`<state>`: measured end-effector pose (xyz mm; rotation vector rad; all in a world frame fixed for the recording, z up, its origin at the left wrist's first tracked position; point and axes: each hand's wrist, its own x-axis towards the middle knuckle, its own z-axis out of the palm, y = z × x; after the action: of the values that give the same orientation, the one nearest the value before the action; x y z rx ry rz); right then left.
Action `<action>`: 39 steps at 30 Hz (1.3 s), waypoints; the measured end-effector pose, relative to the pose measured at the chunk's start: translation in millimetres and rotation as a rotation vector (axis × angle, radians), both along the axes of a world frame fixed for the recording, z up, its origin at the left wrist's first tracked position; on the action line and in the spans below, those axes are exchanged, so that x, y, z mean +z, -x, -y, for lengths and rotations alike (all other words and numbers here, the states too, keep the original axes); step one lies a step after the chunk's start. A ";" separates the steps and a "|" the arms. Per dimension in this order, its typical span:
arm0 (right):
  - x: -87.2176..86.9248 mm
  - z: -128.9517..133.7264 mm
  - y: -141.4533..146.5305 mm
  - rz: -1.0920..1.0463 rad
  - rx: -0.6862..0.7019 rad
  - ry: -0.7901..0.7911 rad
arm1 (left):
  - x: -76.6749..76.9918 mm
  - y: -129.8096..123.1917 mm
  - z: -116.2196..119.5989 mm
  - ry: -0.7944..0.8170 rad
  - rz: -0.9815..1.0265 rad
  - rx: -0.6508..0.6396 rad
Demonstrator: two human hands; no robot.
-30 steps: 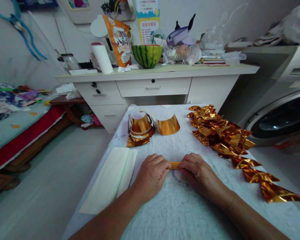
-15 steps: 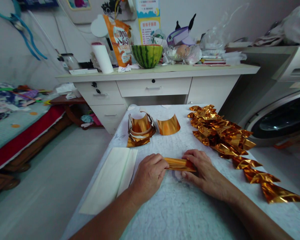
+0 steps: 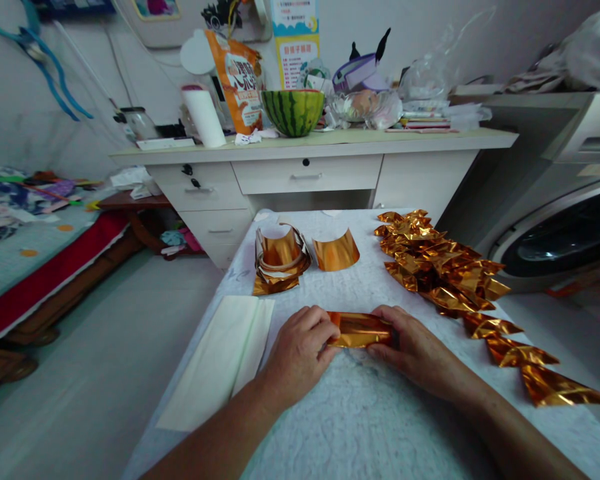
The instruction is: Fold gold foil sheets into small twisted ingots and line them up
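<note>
Between my hands, a gold foil piece (image 3: 361,330) lies sideways just over the cloth-covered table (image 3: 370,413). My left hand (image 3: 303,353) is closed on its left end, fingers curled over the edge. On its right end, my right hand (image 3: 413,343) pinches the foil between thumb and fingers. Beyond them stand a curled stack of gold foil sheets (image 3: 281,257) and a single curved gold sheet (image 3: 337,252). White paper sheets (image 3: 220,360) lie left of my left hand. Several folded gold foil shapes (image 3: 440,267) are heaped along the table's right side.
Behind the table is a white desk (image 3: 310,153) bearing a watermelon half (image 3: 293,112), an orange pouch (image 3: 239,87), a paper roll (image 3: 204,119) and plastic bags. A washing machine (image 3: 545,173) stands at the right, a bed (image 3: 40,267) at the left.
The foil between my hands looks wider and more opened out than before. My right hand's fingers have shifted slightly on its right end; my left hand has barely moved.
</note>
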<state>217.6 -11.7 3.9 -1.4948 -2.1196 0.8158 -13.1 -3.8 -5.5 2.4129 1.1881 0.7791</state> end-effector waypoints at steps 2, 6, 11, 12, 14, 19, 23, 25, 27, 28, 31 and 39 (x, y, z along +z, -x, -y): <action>-2.4 -0.6 -1.3 -0.044 -0.011 0.005 | 0.6 0.1 0.2 0.005 0.030 0.007; -4.7 -2.7 -3.5 -0.105 -0.033 -0.025 | 0.9 -0.6 0.6 0.033 0.087 0.028; -4.6 -4.4 -4.2 -0.141 -0.041 -0.026 | -2.6 -2.8 1.1 0.116 0.259 0.160; -4.5 -4.4 -4.1 -0.157 -0.043 -0.023 | -3.1 -3.2 0.7 0.139 0.283 0.173; -3.7 -4.6 -3.6 -0.208 -0.039 -0.020 | -2.8 -3.7 -0.8 0.194 0.308 0.158; -0.9 -4.9 -3.3 -0.309 0.008 -0.025 | 3.6 -4.5 -4.5 0.309 0.355 0.069; -1.0 -3.7 -4.1 -0.409 0.007 0.062 | 6.4 -3.7 -4.9 0.353 0.407 0.063; 0.0 -3.0 -3.6 -0.476 -0.005 0.115 | 5.7 -2.7 -5.4 0.373 0.445 0.068; 1.8 -3.0 -2.7 -0.506 -0.032 0.117 | 3.6 -1.6 -6.5 0.398 0.490 0.074; 2.6 -3.3 -2.4 -0.511 -0.049 0.101 | 2.0 -1.1 -7.1 0.416 0.511 0.075; 1.9 -5.0 -2.5 -0.530 -0.089 0.085 | -3.6 -0.4 -8.2 0.476 0.560 0.095; -14.2 -8.3 -1.5 -0.627 -0.275 -0.014 | 8.1 -6.4 4.5 0.138 0.440 0.237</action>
<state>219.1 -3.3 -10.3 -1.2649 -1.4258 0.9975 -6.7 -8.3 2.6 1.8771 1.3011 1.1828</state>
